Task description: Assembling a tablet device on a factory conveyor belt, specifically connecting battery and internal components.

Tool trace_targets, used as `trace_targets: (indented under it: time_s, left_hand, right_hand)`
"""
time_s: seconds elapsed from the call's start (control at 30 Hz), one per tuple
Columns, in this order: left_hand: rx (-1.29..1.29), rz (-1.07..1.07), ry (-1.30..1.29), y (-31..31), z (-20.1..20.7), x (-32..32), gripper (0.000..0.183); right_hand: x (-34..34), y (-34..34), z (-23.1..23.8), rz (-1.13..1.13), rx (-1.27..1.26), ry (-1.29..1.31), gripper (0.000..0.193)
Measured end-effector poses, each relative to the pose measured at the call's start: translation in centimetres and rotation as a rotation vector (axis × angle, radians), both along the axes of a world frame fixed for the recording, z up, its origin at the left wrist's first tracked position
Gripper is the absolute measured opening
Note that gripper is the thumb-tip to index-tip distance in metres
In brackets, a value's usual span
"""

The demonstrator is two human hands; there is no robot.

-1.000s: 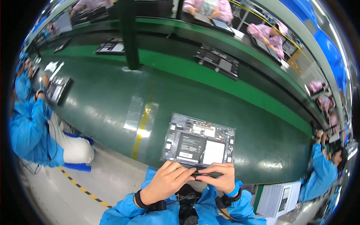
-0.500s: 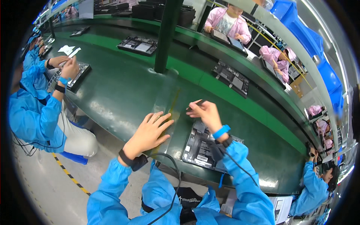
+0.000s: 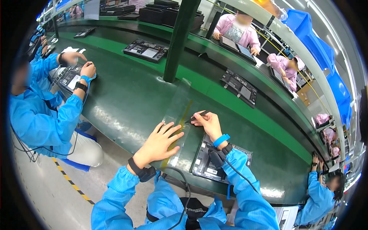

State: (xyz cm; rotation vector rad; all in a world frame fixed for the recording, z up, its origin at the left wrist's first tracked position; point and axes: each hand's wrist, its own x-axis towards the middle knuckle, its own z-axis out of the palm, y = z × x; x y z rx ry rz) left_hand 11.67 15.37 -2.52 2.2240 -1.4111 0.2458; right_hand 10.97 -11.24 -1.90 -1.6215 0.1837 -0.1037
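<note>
Jutting between hands (image 3: 158, 145) (image 3: 210, 125), dark tool (image 3: 191, 119), right fingers pinching

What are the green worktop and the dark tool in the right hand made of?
Green worktop: perhaps rubber or plastic sheeting, satin, given its soft glare patches. Dark tool: possibly matte plastic, showing little shine; too small to confirm.

The left hand (image 3: 158, 145) has gone from the counter's (image 3: 126, 96) near edge and now spreads over the yellow strip (image 3: 187, 110). The right hand (image 3: 210, 125) (with a dark tool (image 3: 204, 113)) also moved inward.
</note>
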Motion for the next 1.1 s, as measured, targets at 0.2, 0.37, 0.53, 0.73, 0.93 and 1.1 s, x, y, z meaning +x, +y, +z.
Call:
trace_targets:
  time_s: [0.2,0.37,0.53,0.73,0.93,1.1]
  left_hand:
    - [-0.008,0.001,0.009,-0.1,-0.1,0.0,0.052]
    - [-0.015,-0.007,0.014,-0.1,0.0,0.0,0.051]
    - [-0.014,-0.003,0.015,-0.1,-0.1,0.1,0.051]
    - [-0.003,0.006,0.012,0.0,0.1,-0.2,0.051]
    - [0.005,-0.012,0.009,0.0,0.2,-0.5,0.051]
    - [-0.012,-0.049,0.039,-0.3,0.9,-0.1,0.058]
  right_hand:
    - [0.2,0.0,-0.3,0.036,-0.039,-0.017,0.025]
    - [0.4,-0.2,-0.4,0.062,-0.137,-0.029,0.024]
    - [0.3,0.2,-0.4,0.018,-0.018,-0.029,0.021]
    - [-0.1,1.2,0.5,-0.049,0.039,-0.001,0.020]
    - [-1.7,1.4,2.9,-0.136,0.064,-0.065,0.021]
    - [-9.2,0.2,10.0,-0.389,0.055,-0.201,0.027]
